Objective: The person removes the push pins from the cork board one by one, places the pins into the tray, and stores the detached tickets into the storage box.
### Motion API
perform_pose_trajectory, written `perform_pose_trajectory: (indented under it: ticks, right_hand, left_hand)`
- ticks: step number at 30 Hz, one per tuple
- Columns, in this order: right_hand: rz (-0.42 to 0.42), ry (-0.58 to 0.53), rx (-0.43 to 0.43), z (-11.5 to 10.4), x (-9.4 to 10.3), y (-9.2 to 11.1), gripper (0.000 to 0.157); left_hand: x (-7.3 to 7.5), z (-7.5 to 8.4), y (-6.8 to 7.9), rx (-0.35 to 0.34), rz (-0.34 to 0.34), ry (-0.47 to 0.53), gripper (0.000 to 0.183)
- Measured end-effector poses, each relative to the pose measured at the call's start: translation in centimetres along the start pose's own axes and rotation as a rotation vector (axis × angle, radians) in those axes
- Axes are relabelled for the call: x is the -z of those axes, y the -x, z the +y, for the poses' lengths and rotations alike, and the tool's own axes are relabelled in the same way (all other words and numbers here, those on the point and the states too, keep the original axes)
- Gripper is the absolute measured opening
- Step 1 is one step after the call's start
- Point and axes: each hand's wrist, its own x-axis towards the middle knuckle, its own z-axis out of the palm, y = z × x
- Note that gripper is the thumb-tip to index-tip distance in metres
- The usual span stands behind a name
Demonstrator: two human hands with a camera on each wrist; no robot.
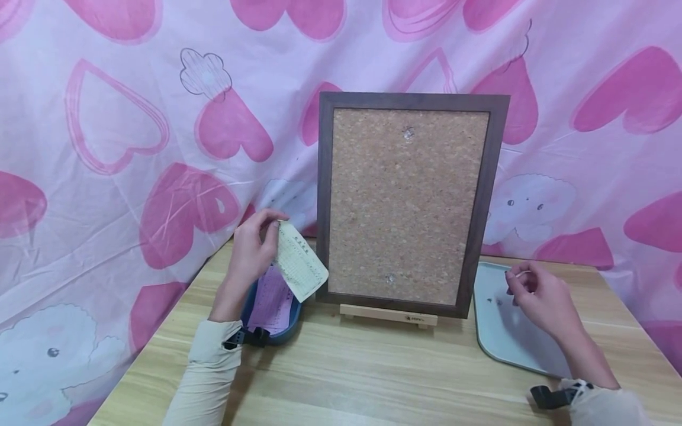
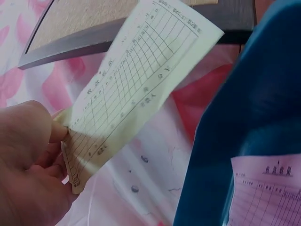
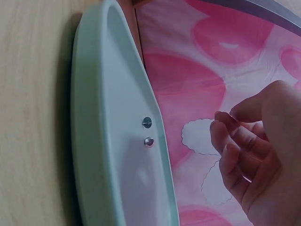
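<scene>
A pale yellow paper slip [image 1: 301, 260], printed with a ruled table, is pinched at one end by my left hand [image 1: 254, 248]. It hangs tilted by the lower left edge of a framed corkboard [image 1: 405, 201]. Below the left hand, a purple paper slip [image 1: 273, 299] lies in a blue tray [image 2: 254, 103]. My right hand [image 1: 540, 296] hovers over a pale green tray [image 1: 524, 343], thumb and fingertips drawn together. Whether anything tiny is between those fingertips I cannot tell. Two metal thumbtacks [image 3: 148, 141] lie in that tray.
The corkboard stands on a small wooden easel [image 1: 389, 313] on the wood-grain table [image 1: 319, 378]. Shiny round spots, perhaps tacks, show near its top [image 1: 408, 132] and bottom [image 1: 390, 278]. A pink heart-patterned cloth [image 1: 213, 177] hangs behind.
</scene>
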Motion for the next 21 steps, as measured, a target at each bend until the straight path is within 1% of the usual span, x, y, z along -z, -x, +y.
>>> perform_pose_trajectory:
  ticks: [4, 10, 13, 16, 21]
  right_hand:
    - [-0.011, 0.007, 0.009, 0.3, 0.0, -0.1, 0.020]
    - [-0.036, 0.013, 0.025, 1.0, -0.2, -0.2, 0.015]
    - [-0.064, 0.010, 0.029, 1.2, -0.4, -0.2, 0.013]
    - [-0.091, 0.009, 0.027, 1.3, -0.6, -0.2, 0.013]
    - [-0.129, 0.001, 0.018, 1.2, -0.8, -0.3, 0.013]
  left_hand:
    - [0.5, -0.5, -0.1, -0.004, -0.053, -0.053, 0.021]
    - [1.1, -1.2, 0.0, 0.010, -0.169, -0.152, 0.022]
    - [1.2, -1.4, 0.0, 0.013, -0.234, -0.178, 0.021]
    - [1.2, -1.6, 0.1, 0.000, -0.289, -0.194, 0.020]
    - [1.2, -1.9, 0.2, -0.023, -0.354, -0.227, 0.020]
